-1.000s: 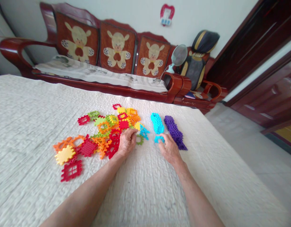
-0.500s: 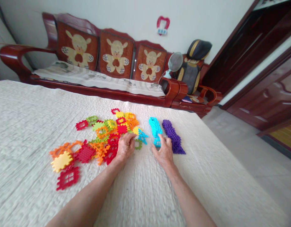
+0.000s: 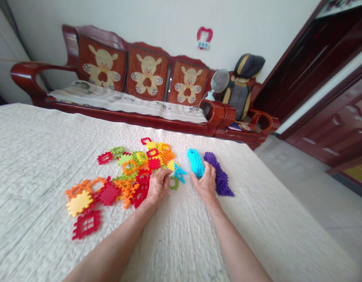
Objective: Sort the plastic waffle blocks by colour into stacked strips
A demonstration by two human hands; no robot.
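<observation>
A heap of red, orange, yellow and green plastic interlocking tiles (image 3: 130, 168) lies on a white quilted cover (image 3: 181, 235). To its right sit a stacked row of cyan tiles (image 3: 195, 162) and a stacked row of purple tiles (image 3: 217, 176). My right hand (image 3: 206, 182) is curled against the near end of the cyan row, fingers closed round it. My left hand (image 3: 159, 184) rests on the cover at the heap's right edge, fingers curled near a green tile (image 3: 174, 183) and a cyan star-shaped tile (image 3: 179, 172).
A dark red wooden sofa (image 3: 139, 86) with bear-print cushions stands beyond the cover's far edge. A small fan (image 3: 219, 82) and a bag (image 3: 242, 82) sit at its right end. A dark wooden door (image 3: 330, 90) and tiled floor are on the right.
My right hand carried a loose cyan tile up from the cover to the near end of the cyan row and now presses against it. My left hand has stayed at the heap's edge.
</observation>
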